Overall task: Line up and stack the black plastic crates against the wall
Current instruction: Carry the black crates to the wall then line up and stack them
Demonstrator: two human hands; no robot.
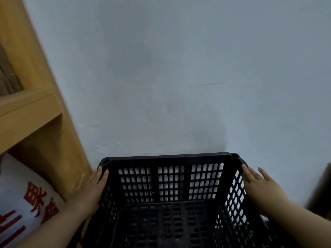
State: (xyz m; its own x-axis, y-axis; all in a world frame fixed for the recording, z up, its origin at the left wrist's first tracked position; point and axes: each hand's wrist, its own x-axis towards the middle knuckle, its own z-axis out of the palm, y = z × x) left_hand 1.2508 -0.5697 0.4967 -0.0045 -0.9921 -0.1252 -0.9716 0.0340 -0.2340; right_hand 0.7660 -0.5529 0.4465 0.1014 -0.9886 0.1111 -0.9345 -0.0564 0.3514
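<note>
Head view, looking down at a black plastic crate [170, 190] with its far side close against the pale grey wall [179, 68]; I cannot tell whether rim and wall touch. The crate is open-topped with perforated sides and floor, and I see nothing inside it.

My left hand [89, 188] lies flat against the outside of the crate's left wall, fingers extended toward the far corner, not curled around anything. My right hand [258, 183] rests the same way on the right rim, fingers spread and straight. Both press against the crate rather than gripping it.

Left of the crate stands a wooden shelf unit [35, 108], just beside my left hand. Below its shelf sits a white bag with red characters [25, 203]. A brown shape [320, 190] at the right edge is too blurred to identify.
</note>
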